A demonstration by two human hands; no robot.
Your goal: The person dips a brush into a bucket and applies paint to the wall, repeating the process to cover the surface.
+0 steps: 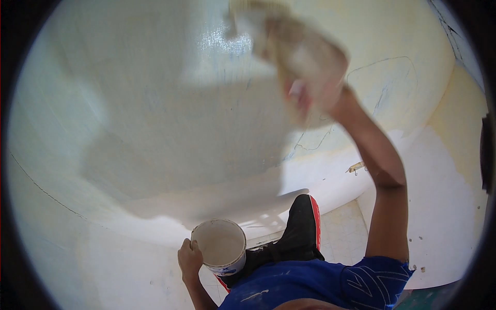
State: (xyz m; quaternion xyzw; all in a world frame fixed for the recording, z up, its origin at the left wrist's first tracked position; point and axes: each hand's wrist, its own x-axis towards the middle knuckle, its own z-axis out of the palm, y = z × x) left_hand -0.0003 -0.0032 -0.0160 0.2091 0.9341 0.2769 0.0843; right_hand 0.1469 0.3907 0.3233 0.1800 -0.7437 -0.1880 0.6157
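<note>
My left hand [190, 260] grips the rim of a white paint bucket [231, 266] low in the head view. The bucket is tilted so its pale inside shows; how full it is I cannot make out. My right hand [310, 64] is raised high against the wall [155, 129] and smeared by motion, with a pale covering like a glove. In it is what looks like a wide paintbrush [258, 10], also blurred, at the top of the view. A wet, shiny patch lies on the wall beside it.
A black shoe with a red edge [302, 222] stands below the wall. Fine cracks run across the wall, and a small hook fitting [355, 167] sticks out at the right. Pale floor tiles [343, 230] show lower right. My shadow falls over the wall's middle.
</note>
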